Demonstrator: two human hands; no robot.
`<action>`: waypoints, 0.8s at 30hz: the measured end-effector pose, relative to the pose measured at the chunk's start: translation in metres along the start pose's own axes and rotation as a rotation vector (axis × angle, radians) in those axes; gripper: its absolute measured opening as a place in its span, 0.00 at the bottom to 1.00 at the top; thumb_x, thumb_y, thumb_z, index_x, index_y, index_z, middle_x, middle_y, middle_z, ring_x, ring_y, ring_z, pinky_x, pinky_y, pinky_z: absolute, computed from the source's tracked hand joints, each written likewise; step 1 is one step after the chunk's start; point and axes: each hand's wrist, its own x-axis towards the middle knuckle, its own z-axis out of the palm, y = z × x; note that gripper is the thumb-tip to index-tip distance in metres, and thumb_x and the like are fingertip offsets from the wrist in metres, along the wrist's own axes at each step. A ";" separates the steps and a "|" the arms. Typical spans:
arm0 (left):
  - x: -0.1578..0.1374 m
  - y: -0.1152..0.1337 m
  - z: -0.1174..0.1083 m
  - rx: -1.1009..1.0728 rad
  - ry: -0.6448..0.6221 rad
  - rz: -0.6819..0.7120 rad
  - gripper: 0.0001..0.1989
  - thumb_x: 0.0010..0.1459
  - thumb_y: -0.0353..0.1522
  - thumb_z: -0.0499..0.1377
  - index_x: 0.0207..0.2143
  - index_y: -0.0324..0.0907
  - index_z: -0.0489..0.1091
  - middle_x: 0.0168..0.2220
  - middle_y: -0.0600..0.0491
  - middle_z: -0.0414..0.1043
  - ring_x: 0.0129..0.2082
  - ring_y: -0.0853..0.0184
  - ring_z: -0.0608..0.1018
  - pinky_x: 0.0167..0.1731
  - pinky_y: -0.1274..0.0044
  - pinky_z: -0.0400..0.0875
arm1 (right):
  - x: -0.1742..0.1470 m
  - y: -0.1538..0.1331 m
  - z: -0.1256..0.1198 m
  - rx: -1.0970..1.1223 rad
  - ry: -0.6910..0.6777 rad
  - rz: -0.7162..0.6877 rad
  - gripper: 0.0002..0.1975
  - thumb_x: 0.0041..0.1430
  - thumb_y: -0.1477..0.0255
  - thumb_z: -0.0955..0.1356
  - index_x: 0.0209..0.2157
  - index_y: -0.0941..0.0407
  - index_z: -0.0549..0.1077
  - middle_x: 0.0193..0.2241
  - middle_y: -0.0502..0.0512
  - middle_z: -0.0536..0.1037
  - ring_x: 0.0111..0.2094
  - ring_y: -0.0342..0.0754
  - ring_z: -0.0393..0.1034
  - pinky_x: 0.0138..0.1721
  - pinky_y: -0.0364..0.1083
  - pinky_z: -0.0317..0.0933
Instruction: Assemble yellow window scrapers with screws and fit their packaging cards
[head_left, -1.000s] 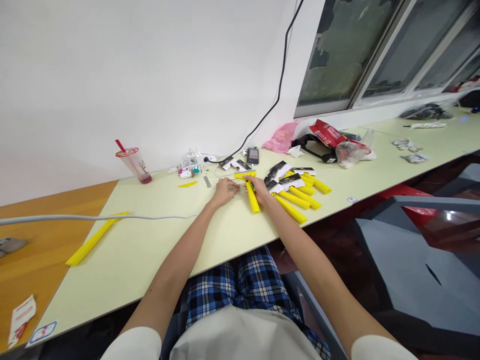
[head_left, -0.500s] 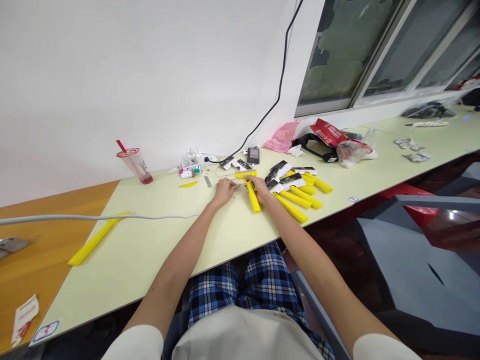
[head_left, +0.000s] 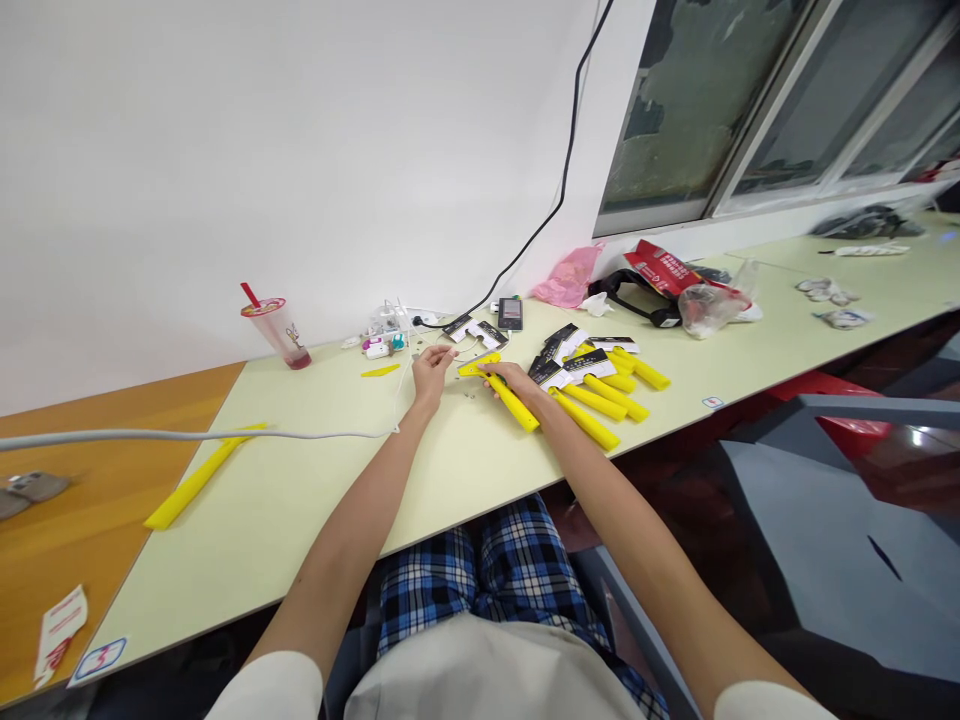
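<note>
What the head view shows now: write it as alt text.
A person's right hand holds a yellow tool at a pale table, the left hand close by. Yellow handles with cards lie to the right; a cup with a red straw stands at the left.

Along the back of the worktop [head_left: 262, 490], from left to right, come a cup [head_left: 279, 337], a plug [head_left: 418, 321], a phone [head_left: 511, 314] and a bag [head_left: 568, 279]. Before the phone, a scraper [head_left: 512, 403] sits in the right grip [head_left: 513, 379]. Right of that lies a pile of scrapers [head_left: 604, 397]. Well to the left lies a handle [head_left: 193, 488], a cable [head_left: 300, 435] crossing above it.
</note>
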 end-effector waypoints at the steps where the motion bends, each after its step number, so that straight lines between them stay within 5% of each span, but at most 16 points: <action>1: -0.001 0.002 0.002 -0.037 -0.004 -0.004 0.20 0.56 0.46 0.75 0.41 0.42 0.78 0.41 0.44 0.86 0.50 0.55 0.87 0.58 0.64 0.77 | 0.000 0.000 0.000 -0.010 -0.009 -0.002 0.11 0.57 0.74 0.82 0.32 0.59 0.79 0.24 0.52 0.80 0.22 0.43 0.71 0.16 0.38 0.65; 6: -0.001 0.010 0.009 -0.113 -0.064 -0.013 0.21 0.51 0.47 0.78 0.38 0.42 0.82 0.39 0.45 0.86 0.50 0.55 0.86 0.59 0.63 0.76 | 0.004 0.005 0.000 -0.044 -0.030 -0.018 0.12 0.56 0.73 0.83 0.31 0.59 0.79 0.22 0.52 0.80 0.21 0.43 0.71 0.16 0.39 0.66; 12: -0.003 0.016 0.017 -0.018 -0.321 -0.026 0.21 0.49 0.49 0.79 0.34 0.42 0.84 0.45 0.46 0.85 0.48 0.56 0.83 0.51 0.67 0.78 | 0.007 0.009 0.001 -0.081 -0.060 -0.022 0.12 0.56 0.71 0.84 0.31 0.60 0.81 0.21 0.53 0.79 0.20 0.43 0.71 0.16 0.39 0.67; 17: -0.004 0.016 0.015 0.025 -0.365 -0.066 0.21 0.44 0.47 0.81 0.30 0.42 0.84 0.51 0.43 0.83 0.52 0.54 0.82 0.53 0.67 0.77 | 0.004 0.009 0.001 -0.116 -0.093 -0.034 0.13 0.54 0.71 0.84 0.30 0.61 0.82 0.20 0.53 0.80 0.19 0.43 0.71 0.16 0.39 0.66; 24: -0.008 0.014 0.009 -0.051 -0.431 -0.214 0.24 0.41 0.45 0.82 0.36 0.43 0.82 0.39 0.49 0.82 0.40 0.61 0.81 0.43 0.68 0.77 | 0.003 0.014 -0.001 -0.152 -0.163 -0.053 0.13 0.53 0.71 0.85 0.30 0.61 0.83 0.20 0.54 0.81 0.19 0.43 0.70 0.16 0.39 0.67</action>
